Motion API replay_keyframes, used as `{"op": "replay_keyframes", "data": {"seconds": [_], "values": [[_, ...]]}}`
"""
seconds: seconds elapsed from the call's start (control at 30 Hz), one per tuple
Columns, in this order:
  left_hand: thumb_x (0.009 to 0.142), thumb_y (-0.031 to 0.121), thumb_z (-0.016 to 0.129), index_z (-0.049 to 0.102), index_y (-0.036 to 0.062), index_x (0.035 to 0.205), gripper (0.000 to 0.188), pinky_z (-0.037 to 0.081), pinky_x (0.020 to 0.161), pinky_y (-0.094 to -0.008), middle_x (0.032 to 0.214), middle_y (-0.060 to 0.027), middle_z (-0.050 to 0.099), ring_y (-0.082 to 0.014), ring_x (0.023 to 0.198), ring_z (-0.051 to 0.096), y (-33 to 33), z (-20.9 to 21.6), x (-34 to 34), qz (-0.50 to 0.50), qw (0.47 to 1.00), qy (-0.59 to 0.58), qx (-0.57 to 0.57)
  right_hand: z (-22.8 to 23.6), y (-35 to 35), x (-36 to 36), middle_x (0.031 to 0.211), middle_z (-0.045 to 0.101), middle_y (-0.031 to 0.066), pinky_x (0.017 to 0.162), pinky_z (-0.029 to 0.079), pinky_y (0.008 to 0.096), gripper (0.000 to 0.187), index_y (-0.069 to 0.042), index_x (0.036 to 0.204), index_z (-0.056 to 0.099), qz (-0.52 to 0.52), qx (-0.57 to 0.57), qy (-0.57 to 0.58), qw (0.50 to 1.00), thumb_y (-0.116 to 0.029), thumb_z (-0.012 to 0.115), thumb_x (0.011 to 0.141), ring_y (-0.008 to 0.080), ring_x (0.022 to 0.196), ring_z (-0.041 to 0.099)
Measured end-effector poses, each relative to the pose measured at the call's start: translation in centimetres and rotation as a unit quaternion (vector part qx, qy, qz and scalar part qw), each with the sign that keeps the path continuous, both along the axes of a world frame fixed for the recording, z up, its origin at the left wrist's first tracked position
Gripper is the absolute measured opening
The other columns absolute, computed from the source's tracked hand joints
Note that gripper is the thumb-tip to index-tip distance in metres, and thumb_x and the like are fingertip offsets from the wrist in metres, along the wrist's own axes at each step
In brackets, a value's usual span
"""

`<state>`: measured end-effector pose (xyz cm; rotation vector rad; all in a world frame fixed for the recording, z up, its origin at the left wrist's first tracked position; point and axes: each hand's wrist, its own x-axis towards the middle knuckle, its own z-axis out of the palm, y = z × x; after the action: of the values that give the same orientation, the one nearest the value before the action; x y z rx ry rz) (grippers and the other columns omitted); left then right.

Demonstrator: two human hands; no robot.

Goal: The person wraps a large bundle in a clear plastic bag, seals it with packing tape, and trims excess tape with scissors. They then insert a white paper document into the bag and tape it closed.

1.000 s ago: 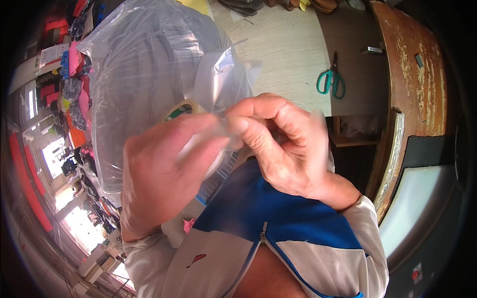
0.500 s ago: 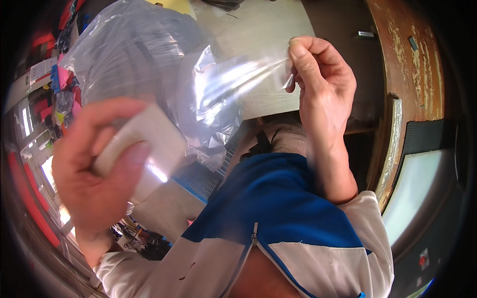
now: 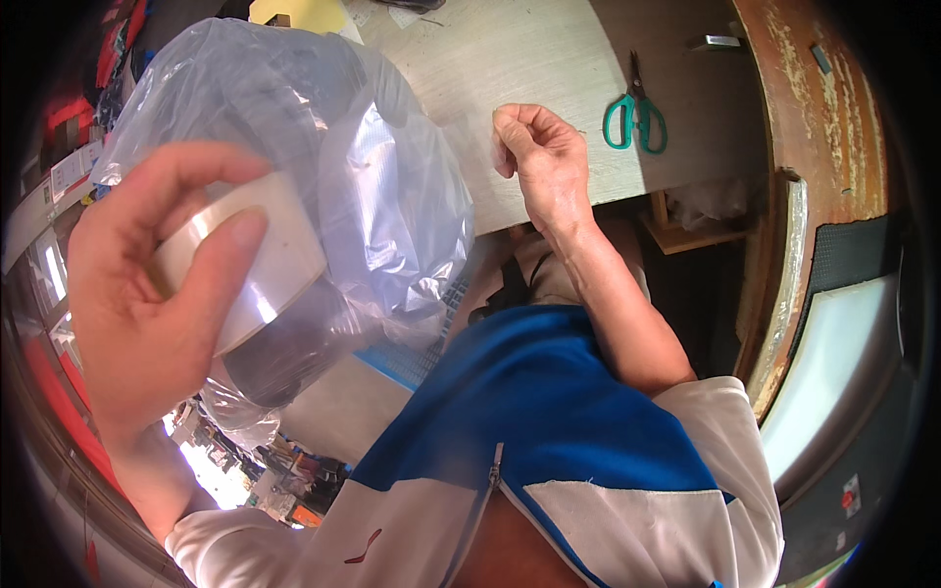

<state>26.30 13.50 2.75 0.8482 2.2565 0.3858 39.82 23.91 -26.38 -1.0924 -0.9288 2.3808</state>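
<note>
My left hand (image 3: 147,294), somewhat blurred, is wrapped round a wide roll of clear packing tape (image 3: 260,260), thumb across its side. The roll is in front of a big, filled, clear plastic bag (image 3: 392,201) whose contents show only as dark shapes. My right hand (image 3: 549,162) is at the bag's right, above the pale tabletop, thumb and fingers pinched together. The end of the tape appears to be in that pinch, though the strip barely shows. Teal-handled scissors (image 3: 637,122) lie on the table to the right of my right hand.
The pale tabletop (image 3: 490,59) reaches to the back. A small metal piece (image 3: 716,42) lies near its far right. A worn wooden board (image 3: 823,127) stands along the right side. Yellow material (image 3: 309,14) shows behind the bag, and cluttered goods fill the left edge.
My right hand has moved left and slightly down, toward the bag, uncovering the scissors. My left hand has shifted a little left with the roll. The shiny stretched strip is no longer plain.
</note>
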Motion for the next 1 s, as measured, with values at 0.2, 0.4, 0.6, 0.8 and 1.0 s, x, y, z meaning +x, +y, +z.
{"op": "replay_keyframes", "data": {"seconds": [0.2,0.4,0.6,0.8,1.0], "values": [[0.096,0.006,0.065,0.064,-0.0018,0.117,0.022,0.051,0.079,-0.0222,0.097,-0.0043,0.072,-0.007,0.088,0.066,1.5,-2.3,-0.2,-0.007,1.0,-0.028,-0.009,-3.0,-1.8,-0.3,0.074,0.061,0.0023,0.058,0.042,0.0255,0.011,0.002,0.099,0.068,-0.002,-0.032,-0.02,0.999,-0.009,0.067,0.099,0.0103,0.062,0.051],[0.095,0.005,0.063,0.063,-0.0004,0.116,0.022,0.049,0.078,-0.0211,0.094,-0.0039,0.071,-0.0059,0.087,0.065,2.2,-2.6,-0.9,-0.018,0.999,-0.017,-0.039,-3.7,-4.1,-1.4,0.074,0.062,0.0005,0.058,0.041,0.0248,0.011,0.001,0.101,0.069,0.042,-0.066,-0.024,0.997,-0.01,0.068,0.098,0.0088,0.063,0.051],[0.093,0.001,0.06,0.061,-0.0003,0.12,0.027,0.048,0.081,-0.0219,0.096,-0.003,0.069,-0.0065,0.09,0.065,0.9,-0.8,-1.4,0.04,0.995,-0.082,-0.037,-4.4,-5.7,-1.9,0.078,0.064,-0.0014,0.063,0.044,0.0225,0.016,0.0,0.102,0.071,0.085,0.024,-0.06,0.994,-0.016,0.071,0.097,0.0056,0.068,0.053],[0.092,-0.002,0.06,0.06,-0.002,0.12,0.028,0.048,0.082,-0.0221,0.102,-0.0032,0.068,-0.0074,0.093,0.066,-1.0,0.0,-0.8,0.008,0.999,0.029,-0.044,-4.3,-5.9,-2.0,0.083,0.066,-0.001,0.066,0.047,0.023,0.02,-0.001,0.103,0.073,0.112,0.06,-0.07,0.989,-0.019,0.073,0.096,0.0059,0.071,0.054],[0.09,0.0,0.063,0.059,-0.0008,0.122,0.032,0.047,0.073,-0.0191,0.089,-0.0014,0.07,-0.0042,0.083,0.064,-2.7,1.3,-2.2,0.094,0.991,-0.083,-0.056,-4.0,-5.9,-1.7,0.088,0.071,0.0049,0.071,0.051,0.026,0.021,0.001,0.103,0.074,0.131,0.017,-0.083,0.988,-0.019,0.072,0.096,0.0094,0.077,0.06]]}}
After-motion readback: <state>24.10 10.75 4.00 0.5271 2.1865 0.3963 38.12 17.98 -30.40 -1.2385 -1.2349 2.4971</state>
